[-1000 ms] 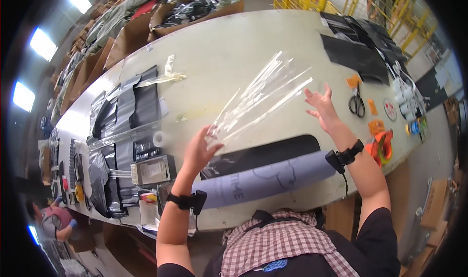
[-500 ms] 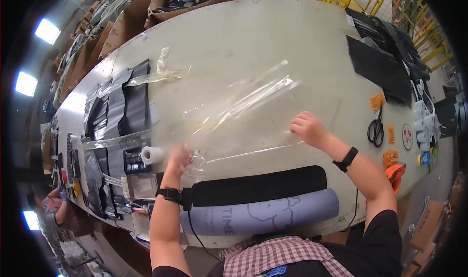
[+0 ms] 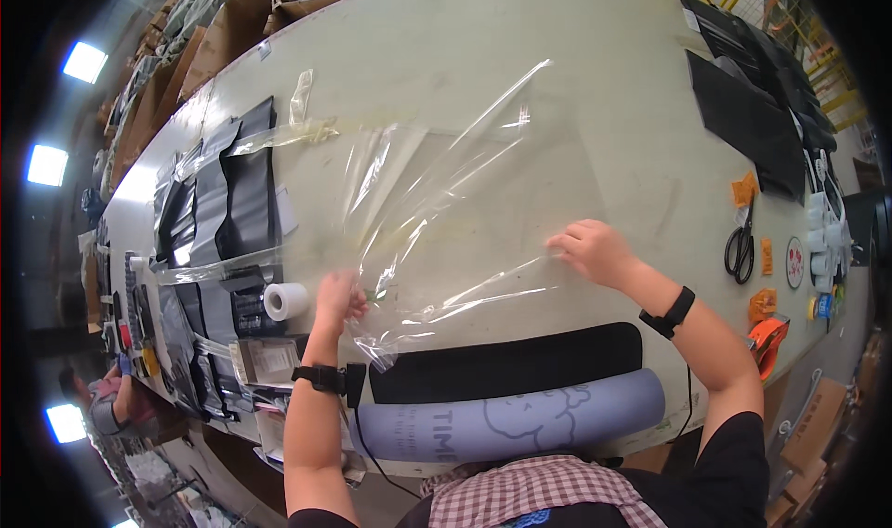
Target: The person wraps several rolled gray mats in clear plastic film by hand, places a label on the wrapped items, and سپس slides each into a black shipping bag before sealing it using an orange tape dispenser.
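Observation:
A large clear plastic bag [image 3: 446,189] spreads over the table between my hands, creased and shiny. My left hand [image 3: 338,297] pinches its near left corner, where the film bunches below the fingers. My right hand [image 3: 591,251] has its fingers closed on the near right edge. Between the hands, that edge runs as a bright, slightly slanting line. Nearer to me, a blue-grey rolled mat [image 3: 520,416] with a line drawing lies along the table edge. Its black end section [image 3: 511,361] lies flat just beyond the roll.
Dark plastic bags [image 3: 218,203] and a white tape roll [image 3: 285,301] lie at left. To the right are black scissors [image 3: 740,254], orange packets [image 3: 762,304], an orange tape dispenser [image 3: 767,342] and black sheets [image 3: 748,124]. Cardboard boxes [image 3: 228,31] line the far left edge; another person [image 3: 111,398] works beyond.
The clear bag's film has lifted and spread wider, with new folds near my left hand. Both hands stay about where they were. The whole view has shifted slightly.

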Demonstrator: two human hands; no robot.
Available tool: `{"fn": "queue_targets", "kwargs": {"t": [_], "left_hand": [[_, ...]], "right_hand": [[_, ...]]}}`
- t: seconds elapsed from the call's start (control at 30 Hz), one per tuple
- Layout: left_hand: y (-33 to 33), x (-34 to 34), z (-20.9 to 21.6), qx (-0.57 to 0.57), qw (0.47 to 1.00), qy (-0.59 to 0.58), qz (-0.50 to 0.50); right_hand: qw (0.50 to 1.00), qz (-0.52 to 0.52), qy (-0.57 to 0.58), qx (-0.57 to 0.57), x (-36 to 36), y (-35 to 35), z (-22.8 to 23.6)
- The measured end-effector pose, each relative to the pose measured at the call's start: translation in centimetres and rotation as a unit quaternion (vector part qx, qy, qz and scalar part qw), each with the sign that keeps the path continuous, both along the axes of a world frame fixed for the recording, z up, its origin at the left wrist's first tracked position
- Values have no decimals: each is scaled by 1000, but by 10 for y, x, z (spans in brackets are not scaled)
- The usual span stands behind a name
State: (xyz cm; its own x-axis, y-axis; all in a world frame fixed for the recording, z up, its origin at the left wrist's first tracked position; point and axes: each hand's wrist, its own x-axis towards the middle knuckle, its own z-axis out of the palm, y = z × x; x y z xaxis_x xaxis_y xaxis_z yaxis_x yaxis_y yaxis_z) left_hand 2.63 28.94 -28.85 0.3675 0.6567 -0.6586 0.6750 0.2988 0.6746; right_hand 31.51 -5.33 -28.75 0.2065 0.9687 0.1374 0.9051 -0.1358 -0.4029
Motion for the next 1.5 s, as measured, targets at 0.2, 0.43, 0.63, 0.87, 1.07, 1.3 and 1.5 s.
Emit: {"fn": "queue_targets", "kwargs": {"t": [0.2,0.43,0.63,0.87,1.07,1.3,1.5], "left_hand": [[-1,4,3,-27,1000,4,-10],[-3,5,7,-20,1000,3,-7],[1,-1,-7,-47,999,-13,14],[8,-11,-21,12,999,-31,32],[-30,41,53,-75,968,-239,-5],[-81,58,135,111,887,-427,-138],[-102,27,110,-222,895,-318,-222]], "right_hand": [[1000,-19,24,0,-3,-3,3],[999,-25,25,8,-6,-4,8],[995,76,-44,-48,-4,-14,13],[977,88,-58,-183,-21,-13,44],[990,-37,129,-40,-109,57,90],[988,-77,112,-77,-92,154,125],[460,49,847,262,-84,144,190]]}}
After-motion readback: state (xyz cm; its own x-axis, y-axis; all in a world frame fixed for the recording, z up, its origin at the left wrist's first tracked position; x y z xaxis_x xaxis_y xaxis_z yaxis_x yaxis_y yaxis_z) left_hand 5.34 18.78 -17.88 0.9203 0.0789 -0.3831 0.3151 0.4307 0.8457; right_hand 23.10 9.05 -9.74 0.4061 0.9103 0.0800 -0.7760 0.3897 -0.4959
